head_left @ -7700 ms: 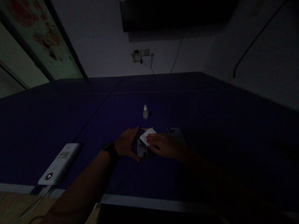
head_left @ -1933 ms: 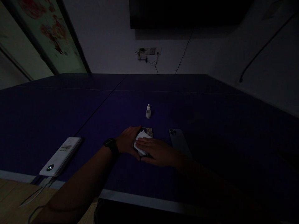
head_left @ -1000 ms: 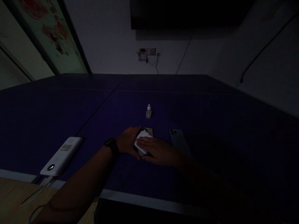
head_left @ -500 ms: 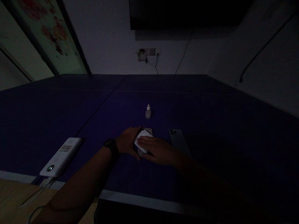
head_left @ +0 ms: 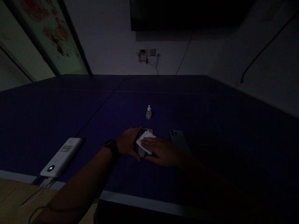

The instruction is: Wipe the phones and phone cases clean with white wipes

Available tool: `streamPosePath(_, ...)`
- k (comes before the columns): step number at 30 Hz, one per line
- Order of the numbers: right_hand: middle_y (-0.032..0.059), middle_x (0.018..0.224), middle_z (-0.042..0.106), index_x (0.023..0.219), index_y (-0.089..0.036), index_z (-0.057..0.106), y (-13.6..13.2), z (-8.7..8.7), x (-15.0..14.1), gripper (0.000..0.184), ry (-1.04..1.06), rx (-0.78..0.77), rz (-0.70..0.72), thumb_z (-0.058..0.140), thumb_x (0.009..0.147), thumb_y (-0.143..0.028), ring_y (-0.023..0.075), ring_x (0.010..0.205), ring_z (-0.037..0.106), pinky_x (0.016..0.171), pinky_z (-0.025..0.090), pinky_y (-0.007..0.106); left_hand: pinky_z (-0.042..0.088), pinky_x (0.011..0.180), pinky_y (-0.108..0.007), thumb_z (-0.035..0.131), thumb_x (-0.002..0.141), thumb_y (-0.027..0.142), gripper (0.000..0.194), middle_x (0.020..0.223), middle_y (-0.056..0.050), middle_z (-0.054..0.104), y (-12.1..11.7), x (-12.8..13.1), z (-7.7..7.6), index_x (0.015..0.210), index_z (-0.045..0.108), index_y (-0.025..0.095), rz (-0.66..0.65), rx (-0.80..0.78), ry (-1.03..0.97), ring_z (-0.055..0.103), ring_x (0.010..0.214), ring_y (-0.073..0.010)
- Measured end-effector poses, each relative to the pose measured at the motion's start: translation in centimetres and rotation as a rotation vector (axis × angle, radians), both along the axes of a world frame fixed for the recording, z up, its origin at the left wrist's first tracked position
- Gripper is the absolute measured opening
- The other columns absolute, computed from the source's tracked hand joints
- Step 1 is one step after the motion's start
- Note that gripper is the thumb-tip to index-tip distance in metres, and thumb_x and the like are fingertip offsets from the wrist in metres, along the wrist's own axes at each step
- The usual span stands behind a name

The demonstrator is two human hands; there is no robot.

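A dark phone (head_left: 141, 151) lies flat on the blue table (head_left: 70, 115) in dim light. My left hand (head_left: 127, 143), with a black watch on the wrist, grips the phone's left edge. My right hand (head_left: 161, 151) lies flat on a white cloth (head_left: 145, 140), fingers together, and presses it onto the phone's face. Most of the phone is hidden under the cloth and my hands. A small white dropper bottle (head_left: 149, 112) stands upright just beyond them.
A second phone (head_left: 178, 141) lies face down to the right of my hands. A white power bank (head_left: 62, 157) with a cable sits near the table's front left edge. A wall socket (head_left: 147, 53) with wires is on the far wall.
My right hand has slid the white cloth back and forth over the phone, lately a little to the right and up. My left hand has stayed on the phone's edge.
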State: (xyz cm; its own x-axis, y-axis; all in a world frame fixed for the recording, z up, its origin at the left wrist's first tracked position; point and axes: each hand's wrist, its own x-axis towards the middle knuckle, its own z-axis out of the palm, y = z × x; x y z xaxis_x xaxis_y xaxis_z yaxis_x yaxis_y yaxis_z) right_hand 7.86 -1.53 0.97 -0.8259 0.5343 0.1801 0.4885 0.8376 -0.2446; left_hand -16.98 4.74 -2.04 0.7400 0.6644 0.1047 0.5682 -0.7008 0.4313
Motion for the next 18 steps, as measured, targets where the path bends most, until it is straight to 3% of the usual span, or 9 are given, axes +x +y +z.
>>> streamPosePath(3,0.0206,0.155,0.050,0.148,-0.007,0.052,-0.2,0.0,-0.4,0.064,-0.010,0.012,0.049,0.060,0.098,-0.046,0.0303,0.145,0.048,0.122,0.039,0.048,0.020,0.122,-0.068,0.074,0.044,0.093,0.154,0.162,-0.029,0.033,0.0,0.1,0.1,0.163,0.017,0.014,-0.006,-0.010,0.008,0.032,0.149,-0.0493)
streamPosePath(7,0.0211,0.154,0.051,0.148,-0.008,0.053,0.1,-0.3,-0.6,0.060,0.013,0.021,0.007,0.058,0.100,-0.043,0.0307,0.145,0.048,0.121,0.039,0.051,0.018,0.122,-0.068,0.074,0.043,0.093,0.155,0.163,-0.031,0.031,-0.1,0.2,0.4,0.162,0.017,0.011,0.007,-0.030,0.026,0.029,0.151,-0.0495)
streamPosePath(13,0.0177,0.142,0.064,0.139,-0.013,0.063,0.4,0.2,2.9,0.047,0.087,0.037,-0.026,0.059,0.099,-0.038,0.0288,0.133,0.061,0.113,0.050,0.045,0.019,0.123,-0.068,0.073,0.047,0.093,0.151,0.164,-0.028,0.032,-0.4,0.2,0.4,0.163,0.016,0.014,-0.010,0.001,-0.013,0.032,0.150,-0.0486)
streamPosePath(18,0.0186,0.145,0.061,0.141,-0.011,0.061,-0.2,0.6,3.2,0.054,0.079,-0.004,0.038,0.064,0.096,-0.040,0.0299,0.136,0.059,0.114,0.050,0.045,0.020,0.122,-0.069,0.074,0.046,0.092,0.152,0.163,-0.029,0.031,-0.4,0.2,0.6,0.163,0.018,0.013,0.003,-0.016,0.004,0.031,0.150,-0.0496)
